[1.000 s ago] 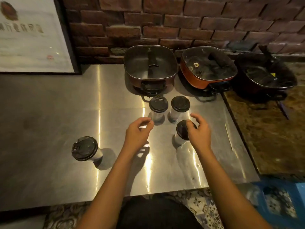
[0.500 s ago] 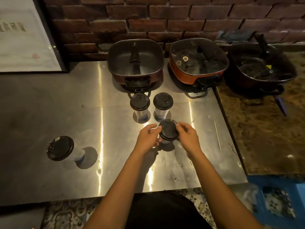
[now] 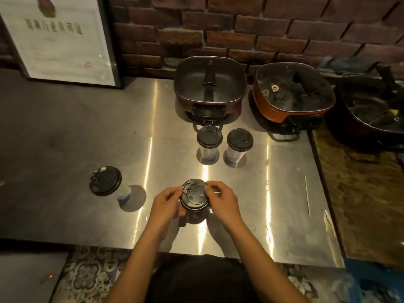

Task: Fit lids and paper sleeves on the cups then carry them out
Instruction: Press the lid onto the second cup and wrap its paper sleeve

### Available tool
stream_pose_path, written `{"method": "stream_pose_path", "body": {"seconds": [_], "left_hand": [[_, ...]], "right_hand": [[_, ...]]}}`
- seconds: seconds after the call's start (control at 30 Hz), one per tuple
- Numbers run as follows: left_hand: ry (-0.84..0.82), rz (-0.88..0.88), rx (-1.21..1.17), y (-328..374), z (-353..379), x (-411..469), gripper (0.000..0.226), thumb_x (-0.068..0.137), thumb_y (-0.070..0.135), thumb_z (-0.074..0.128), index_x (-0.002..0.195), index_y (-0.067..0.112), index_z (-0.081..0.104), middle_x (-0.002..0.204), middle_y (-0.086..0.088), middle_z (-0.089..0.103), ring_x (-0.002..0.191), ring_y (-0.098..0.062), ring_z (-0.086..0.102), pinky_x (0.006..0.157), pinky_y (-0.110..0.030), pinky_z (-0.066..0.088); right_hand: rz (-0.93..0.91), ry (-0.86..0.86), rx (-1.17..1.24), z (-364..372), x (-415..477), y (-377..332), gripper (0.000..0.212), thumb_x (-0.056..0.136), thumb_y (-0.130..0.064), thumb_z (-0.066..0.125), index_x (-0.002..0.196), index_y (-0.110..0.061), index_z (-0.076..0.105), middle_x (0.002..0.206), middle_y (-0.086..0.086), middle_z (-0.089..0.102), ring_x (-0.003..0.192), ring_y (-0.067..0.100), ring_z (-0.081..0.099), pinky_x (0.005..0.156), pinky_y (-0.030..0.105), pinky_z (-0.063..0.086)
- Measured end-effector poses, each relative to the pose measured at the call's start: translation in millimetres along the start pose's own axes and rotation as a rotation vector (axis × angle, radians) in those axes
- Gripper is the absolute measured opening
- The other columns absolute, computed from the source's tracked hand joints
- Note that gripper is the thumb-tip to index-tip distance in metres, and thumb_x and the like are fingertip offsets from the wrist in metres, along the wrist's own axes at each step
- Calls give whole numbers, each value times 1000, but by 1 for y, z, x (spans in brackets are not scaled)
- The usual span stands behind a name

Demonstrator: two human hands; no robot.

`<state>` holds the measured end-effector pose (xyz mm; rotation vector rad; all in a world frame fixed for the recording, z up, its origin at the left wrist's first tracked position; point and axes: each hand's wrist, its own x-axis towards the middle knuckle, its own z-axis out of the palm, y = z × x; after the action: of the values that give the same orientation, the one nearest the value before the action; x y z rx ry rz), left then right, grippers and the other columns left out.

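Brushed stainless-steel table top (image 3: 87,149) fills most of the view, with a red-brown brick wall (image 3: 262,29) behind it. A black-framed white document (image 3: 61,40) leans against the wall at the back left. Along the back edge stand three lidded pots. The dark brown square electric pot with a glass lid (image 3: 209,84) is in the middle. The orange-red square pot (image 3: 293,90) is just beside it to the right. The black round pot (image 3: 371,114) stands further right, on a mottled brown stone counter (image 3: 360,193). The person's left hand (image 3: 166,204) and right hand (image 3: 220,201) meet near the front edge, centre. Both have their fingers curled and pinch the rim of one round black plastic lid (image 3: 194,194) from opposite sides. That lid sits on a cup (image 3: 194,214) that stands upright on the table; its body is mostly hidden by the lid and the hands. Two clear cups with black lids stand upright side by side just in front of the brown pot: the left rear cup (image 3: 209,139) and the right rear cup (image 3: 239,139), close but apart. A fourth lidded cup (image 3: 105,181) stands alone well to the left of the hands. A thin pale stick (image 3: 307,195) lies flat near the table's right edge.
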<state>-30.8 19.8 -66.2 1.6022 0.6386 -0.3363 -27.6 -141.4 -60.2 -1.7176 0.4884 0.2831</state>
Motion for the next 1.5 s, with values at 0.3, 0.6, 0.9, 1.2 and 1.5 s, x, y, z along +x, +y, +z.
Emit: {"method": "stream_pose_path", "body": {"seconds": [0.3, 0.6, 0.9, 1.2, 1.5], "left_hand": [[-7, -59, 9, -17, -37, 7, 20, 104, 31, 55, 114, 22, 69, 95, -3, 72, 73, -21, 67, 69, -37, 59], [170, -14, 23, -2, -11, 28, 44, 102, 58, 42, 121, 23, 60, 114, 2, 66, 110, -20, 61, 97, -38, 50], [236, 0, 234, -9, 15, 53, 53, 102, 57, 35, 111, 18, 69, 111, -6, 73, 99, -24, 68, 98, -48, 56], [286, -17, 262, -8, 17, 50, 52, 92, 64, 32, 92, 26, 69, 93, 0, 73, 85, -21, 69, 91, -49, 59], [108, 531, 576, 23, 5, 60, 66, 100, 63, 25, 105, 17, 71, 110, -1, 71, 99, -17, 61, 95, -44, 52]], "right_hand": [[-25, -38, -139, 36, -2, 12, 23, 100, -23, 60, 122, -19, 69, 114, -2, 70, 106, 16, 68, 83, 21, 58], [54, 82, -65, 58, 15, -8, 37, 106, -39, 48, 122, -14, 69, 118, 2, 70, 107, 19, 65, 78, 18, 45], [95, 73, -232, 93, 35, -3, 51, 107, -48, 36, 103, -12, 73, 98, 5, 73, 81, 13, 63, 79, 27, 45], [117, 73, -257, 91, 36, -8, 50, 108, -44, 35, 87, -15, 71, 76, -4, 66, 72, 9, 62, 70, 23, 44], [452, 206, 226, 103, 19, 19, 55, 103, -53, 27, 125, -16, 62, 115, 10, 70, 104, 30, 68, 100, 51, 54]]}}
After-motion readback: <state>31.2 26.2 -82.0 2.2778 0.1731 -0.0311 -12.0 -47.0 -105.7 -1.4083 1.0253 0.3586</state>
